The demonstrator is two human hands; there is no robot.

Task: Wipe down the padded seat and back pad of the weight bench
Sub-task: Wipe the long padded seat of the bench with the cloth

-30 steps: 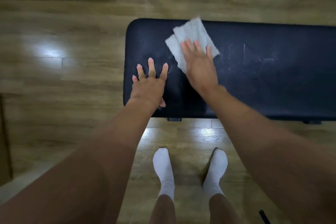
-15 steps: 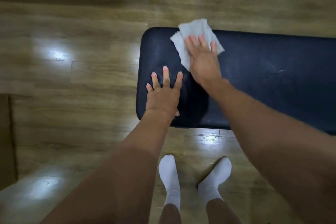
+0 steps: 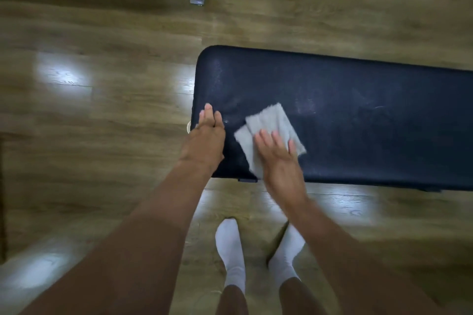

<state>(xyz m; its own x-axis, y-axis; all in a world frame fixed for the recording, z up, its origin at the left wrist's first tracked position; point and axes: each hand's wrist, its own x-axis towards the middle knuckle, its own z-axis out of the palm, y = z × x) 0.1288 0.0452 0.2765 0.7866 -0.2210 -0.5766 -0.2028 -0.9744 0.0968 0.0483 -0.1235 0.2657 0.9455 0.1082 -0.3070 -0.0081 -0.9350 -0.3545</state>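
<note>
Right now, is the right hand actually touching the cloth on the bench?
Touching. The head view shows the right hand lying flat on the cloth, fingers overlapping it with no gap, pressing it against the bench pad.

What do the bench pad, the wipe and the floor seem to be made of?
Bench pad: likely vinyl or faux leather, dark navy, with a faint grain and dull sheen.
Wipe: probably paper towel or thin cloth, pale grey, matte, creased.
Floor: wood-look planks, glossy; whether laminate or real wood cannot be told.

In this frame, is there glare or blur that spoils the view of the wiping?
Head view: bright glare patches on the floor, none on the pad; edges smeared and bowed by the wide lens; right hand and cloth slightly soft but readable.
</note>
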